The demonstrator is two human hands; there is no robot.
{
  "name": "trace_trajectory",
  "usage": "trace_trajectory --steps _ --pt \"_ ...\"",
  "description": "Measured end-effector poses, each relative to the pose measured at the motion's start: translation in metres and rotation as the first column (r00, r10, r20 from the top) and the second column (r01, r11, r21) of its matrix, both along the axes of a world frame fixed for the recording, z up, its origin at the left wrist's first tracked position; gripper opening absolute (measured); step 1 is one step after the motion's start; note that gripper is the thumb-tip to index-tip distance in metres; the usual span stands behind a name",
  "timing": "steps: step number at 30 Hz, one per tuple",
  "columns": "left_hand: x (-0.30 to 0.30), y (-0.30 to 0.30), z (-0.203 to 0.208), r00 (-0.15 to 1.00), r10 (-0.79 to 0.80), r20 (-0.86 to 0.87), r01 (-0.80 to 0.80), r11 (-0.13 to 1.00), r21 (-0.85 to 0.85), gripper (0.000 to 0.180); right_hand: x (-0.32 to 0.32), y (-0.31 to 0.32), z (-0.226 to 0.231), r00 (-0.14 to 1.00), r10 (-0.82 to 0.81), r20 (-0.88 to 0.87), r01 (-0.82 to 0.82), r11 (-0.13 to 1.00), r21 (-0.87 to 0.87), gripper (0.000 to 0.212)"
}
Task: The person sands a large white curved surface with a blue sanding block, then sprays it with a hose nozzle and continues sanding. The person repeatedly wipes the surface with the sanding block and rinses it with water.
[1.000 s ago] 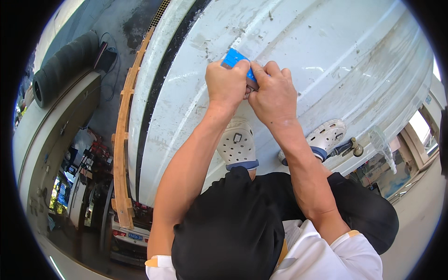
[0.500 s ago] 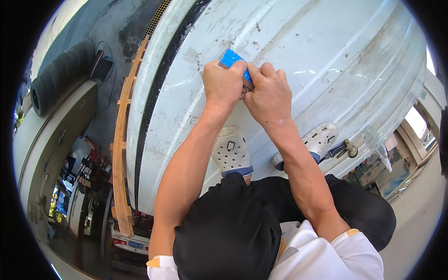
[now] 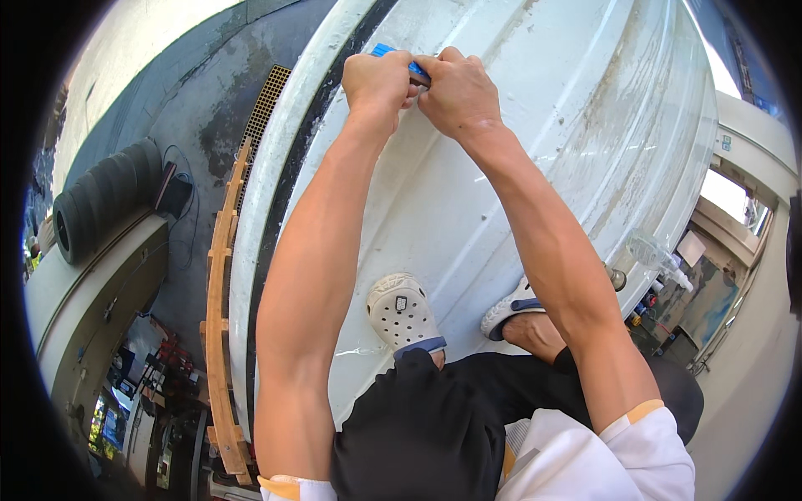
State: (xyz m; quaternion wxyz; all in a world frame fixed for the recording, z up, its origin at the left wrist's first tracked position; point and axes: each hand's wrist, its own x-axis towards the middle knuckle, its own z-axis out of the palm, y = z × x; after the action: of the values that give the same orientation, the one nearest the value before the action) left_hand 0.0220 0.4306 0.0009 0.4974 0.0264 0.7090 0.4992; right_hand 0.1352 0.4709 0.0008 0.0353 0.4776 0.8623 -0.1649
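Observation:
Both my hands grip a small flat blue scraper (image 3: 418,73) with a brownish edge, close to the far left side of a white ribbed surface (image 3: 451,217) that looks like a vehicle roof. My left hand (image 3: 378,83) is closed round its left part, and my right hand (image 3: 459,90) holds its right end. Fingers cover most of the tool, so whether its edge touches the surface cannot be seen. Grey-brown dirt streaks (image 3: 614,108) run along the ribs on the right. A black strip (image 3: 294,159) follows the left border, just beside my left hand.
My feet, in a left clog (image 3: 403,313) and a right clog (image 3: 510,311), stand on the white surface. A clear bottle (image 3: 656,255) lies near its right edge, by a brass fitting (image 3: 616,278). A wooden rack (image 3: 219,334) flanks the left edge; stacked tyres (image 3: 109,196) lie beyond.
My hands have pushed the scraper farther away and slightly left, with my arms stretched out more. The view has shifted, and the scattered debris seen around the tool before no longer shows there.

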Motion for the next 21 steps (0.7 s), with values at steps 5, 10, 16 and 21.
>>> trace_trajectory --steps 5,10,16,21 --pt "-0.009 -0.045 0.025 0.994 0.11 -0.022 -0.098 0.949 0.301 0.024 0.019 -0.026 0.04 0.948 0.119 -0.296 -0.056 0.976 0.211 0.08" --pt "-0.027 -0.131 0.003 0.988 0.14 -0.062 -0.118 0.954 0.274 0.045 0.113 -0.066 0.05 0.904 0.183 -0.387 -0.135 0.98 0.148 0.051" --pt "0.001 -0.165 -0.003 0.99 -0.028 -0.139 0.063 0.965 0.255 0.043 0.287 -0.029 0.154 0.67 0.565 0.482 -0.295 0.798 -0.526 0.018" --pt "0.008 -0.155 0.016 0.962 -0.167 -0.216 0.221 0.94 0.259 0.043 0.403 -0.031 0.285 0.907 0.002 0.422 0.112 0.963 -0.245 0.033"
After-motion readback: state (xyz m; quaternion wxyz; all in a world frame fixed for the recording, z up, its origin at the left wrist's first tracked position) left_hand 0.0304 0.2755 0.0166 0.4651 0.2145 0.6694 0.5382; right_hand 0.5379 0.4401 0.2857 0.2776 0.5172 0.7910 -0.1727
